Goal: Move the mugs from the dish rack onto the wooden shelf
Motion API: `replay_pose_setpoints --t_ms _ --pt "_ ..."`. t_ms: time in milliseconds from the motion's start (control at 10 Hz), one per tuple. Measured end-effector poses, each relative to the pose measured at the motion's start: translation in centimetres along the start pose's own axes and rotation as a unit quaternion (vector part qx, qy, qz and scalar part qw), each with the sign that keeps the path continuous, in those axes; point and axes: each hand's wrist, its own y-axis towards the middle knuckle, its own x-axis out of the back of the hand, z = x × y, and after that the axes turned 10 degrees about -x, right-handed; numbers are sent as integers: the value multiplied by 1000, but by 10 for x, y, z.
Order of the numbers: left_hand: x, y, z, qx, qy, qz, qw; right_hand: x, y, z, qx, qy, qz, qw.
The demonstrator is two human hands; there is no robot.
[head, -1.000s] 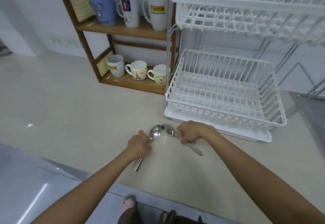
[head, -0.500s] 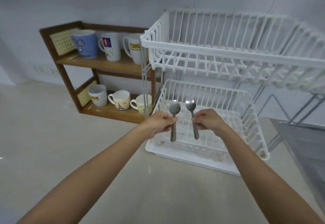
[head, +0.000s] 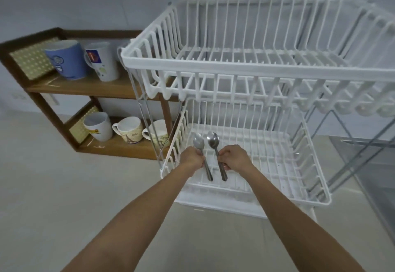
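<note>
The wooden shelf (head: 89, 86) stands at the left with mugs on both levels: a blue mug (head: 67, 60) and a white mug (head: 103, 61) on top, a third partly hidden behind the rack; below sit a white mug (head: 98, 126), a patterned mug (head: 129, 130) and another mug (head: 158, 133). The white two-tier dish rack (head: 235, 66) holds no mugs that I can see. My left hand (head: 192, 158) grips a metal spoon (head: 199, 143) upright, and my right hand (head: 234, 157) grips a second spoon (head: 213, 139), both over the lower tier (head: 299, 186).
A pale countertop (head: 64, 186) runs under the shelf and rack. A white drip tray (head: 224, 205) lies under the rack. At the far right is a grey metal sink edge (head: 367, 164). A wall socket (head: 18, 96) is behind the shelf.
Both hands picked the two spoons up from the countertop and carried them up and forward over the lower rack tier. The view has tilted up and moved closer to the rack.
</note>
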Motion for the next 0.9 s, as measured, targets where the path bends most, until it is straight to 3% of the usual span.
replay_pose_setpoints --t_ms 300,600,800,900 --pt "-2 -4 -4 -57 176 -7 983 -6 2 -3 18 -43 -37 998" --pt "15 -20 -11 -87 128 12 988 -1 -19 9 16 -77 -51 996" --pt "38 -58 -17 -263 127 -12 956 -8 -71 11 117 -81 -144 979" --pt "50 -89 0 -375 112 -41 919 -23 -105 6 199 -111 -219 949"
